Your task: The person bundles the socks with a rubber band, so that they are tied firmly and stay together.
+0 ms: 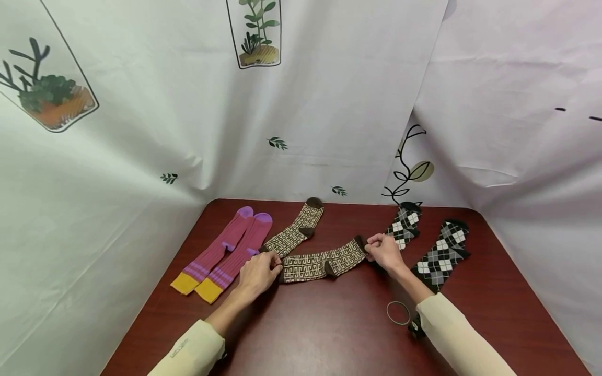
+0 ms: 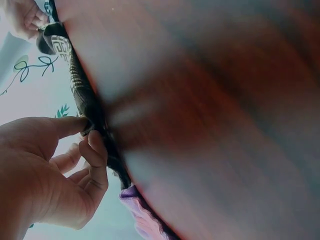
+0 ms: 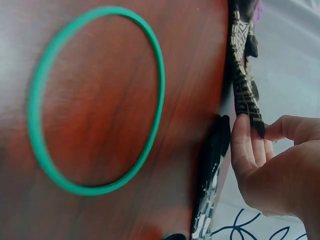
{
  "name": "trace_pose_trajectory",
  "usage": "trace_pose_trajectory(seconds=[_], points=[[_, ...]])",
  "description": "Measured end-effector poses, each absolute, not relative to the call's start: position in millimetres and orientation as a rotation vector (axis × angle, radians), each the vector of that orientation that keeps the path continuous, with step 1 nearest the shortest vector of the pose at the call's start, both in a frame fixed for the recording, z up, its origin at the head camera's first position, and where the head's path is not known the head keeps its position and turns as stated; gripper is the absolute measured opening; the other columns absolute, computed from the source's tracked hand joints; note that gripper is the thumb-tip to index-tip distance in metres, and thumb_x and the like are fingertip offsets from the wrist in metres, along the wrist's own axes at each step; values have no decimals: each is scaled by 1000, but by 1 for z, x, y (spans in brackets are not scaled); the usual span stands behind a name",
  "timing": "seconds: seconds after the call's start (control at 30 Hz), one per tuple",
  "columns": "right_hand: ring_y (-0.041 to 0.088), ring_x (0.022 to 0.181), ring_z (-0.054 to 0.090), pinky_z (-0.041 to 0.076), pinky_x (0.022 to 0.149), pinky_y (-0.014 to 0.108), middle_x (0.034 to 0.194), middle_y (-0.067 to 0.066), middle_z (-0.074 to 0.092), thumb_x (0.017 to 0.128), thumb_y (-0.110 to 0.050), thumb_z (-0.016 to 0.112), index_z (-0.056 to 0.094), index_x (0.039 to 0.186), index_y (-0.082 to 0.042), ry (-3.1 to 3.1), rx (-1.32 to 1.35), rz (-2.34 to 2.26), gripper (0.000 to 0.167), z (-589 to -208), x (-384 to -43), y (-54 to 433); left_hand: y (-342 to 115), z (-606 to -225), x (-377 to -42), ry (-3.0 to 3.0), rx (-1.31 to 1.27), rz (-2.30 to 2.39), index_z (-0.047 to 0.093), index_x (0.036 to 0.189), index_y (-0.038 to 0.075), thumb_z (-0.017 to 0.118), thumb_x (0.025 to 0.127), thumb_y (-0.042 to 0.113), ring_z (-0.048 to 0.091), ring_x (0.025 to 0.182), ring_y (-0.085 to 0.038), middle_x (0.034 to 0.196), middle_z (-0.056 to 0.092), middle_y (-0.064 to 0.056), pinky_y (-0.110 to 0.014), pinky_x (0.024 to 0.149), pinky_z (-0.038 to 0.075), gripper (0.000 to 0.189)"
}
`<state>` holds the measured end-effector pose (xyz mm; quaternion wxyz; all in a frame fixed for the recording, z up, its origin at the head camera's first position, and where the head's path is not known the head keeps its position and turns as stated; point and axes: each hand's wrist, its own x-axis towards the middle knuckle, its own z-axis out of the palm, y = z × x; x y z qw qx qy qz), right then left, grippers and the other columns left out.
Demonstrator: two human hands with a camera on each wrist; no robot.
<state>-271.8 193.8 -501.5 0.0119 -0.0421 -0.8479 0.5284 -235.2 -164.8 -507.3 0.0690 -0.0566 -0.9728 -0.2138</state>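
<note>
A brown-and-cream patterned sock (image 1: 308,267) stretches sideways between my two hands over the dark red table. At its left end, my left hand (image 1: 258,272) pinches the dark cuff between thumb and fingers, as the left wrist view also shows. My right hand (image 1: 384,251) pinches the dark toe (image 3: 257,127) at the other end. The sock's dark heel (image 1: 331,270) hangs toward me. A matching sock (image 1: 291,237) lies just behind, its dark toe pointing to the back edge and its cuff end partly behind my left hand.
Two pink socks with yellow ends (image 1: 221,279) lie side by side at the left. To the right are two black, grey and white argyle socks (image 1: 439,256), partly hidden by my right arm. A green ring-shaped band (image 3: 37,110) rests nearby on the table (image 1: 329,334). White printed cloth (image 1: 329,115) hangs behind.
</note>
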Motion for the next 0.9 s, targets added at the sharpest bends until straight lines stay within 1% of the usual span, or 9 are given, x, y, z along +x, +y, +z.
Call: trace_pose_trajectory(seconds=[0.1, 0.23, 0.43, 0.63, 0.8, 0.9], points=[[24, 67, 73, 62, 67, 37, 83, 12, 66, 95, 3, 65, 67, 111, 10, -2652, -129, 1659, 17, -502, -265, 195, -167, -507, -232, -2928, -170, -628, 68, 89, 27, 82, 91, 24, 72, 81, -39, 90, 72, 0, -52, 59, 51, 14], [21, 66, 72, 62, 65, 35, 81, 10, 65, 95, 5, 64, 67, 110, 10, -2655, -143, 1691, 16, -503, -256, 197, -169, -506, -228, -2923, -171, -616, 69, 90, 26, 83, 91, 24, 72, 82, -41, 94, 74, -3, -53, 59, 52, 14], [20, 65, 72, 61, 64, 35, 81, 12, 69, 95, 6, 64, 66, 107, 10, -2671, -157, 1737, 13, -505, -244, 199, -171, -504, -224, -2918, -184, -624, 70, 90, 26, 83, 91, 24, 73, 82, -39, 94, 74, -4, -51, 59, 51, 14], [21, 64, 71, 61, 63, 35, 79, 13, 70, 94, 6, 64, 66, 104, 9, -2670, -157, 1751, 11, -506, -239, 197, -175, -503, -219, -2936, -187, -602, 71, 88, 25, 84, 90, 24, 73, 82, -38, 93, 76, -5, -52, 59, 51, 13], [19, 62, 71, 61, 62, 33, 79, 12, 71, 92, 8, 63, 67, 103, 9, -2659, -160, 1736, 12, -510, -237, 194, -178, -503, -213, -2957, -209, -549, 71, 86, 25, 85, 88, 26, 72, 79, -36, 90, 76, -3, -52, 60, 52, 14], [21, 62, 72, 61, 62, 33, 82, 15, 71, 91, 11, 62, 67, 104, 11, -2644, -124, 1731, 14, -511, -237, 192, -179, -501, -209, -2969, -227, -510, 72, 84, 25, 86, 86, 26, 72, 77, -34, 88, 75, -1, -51, 58, 52, 14]])
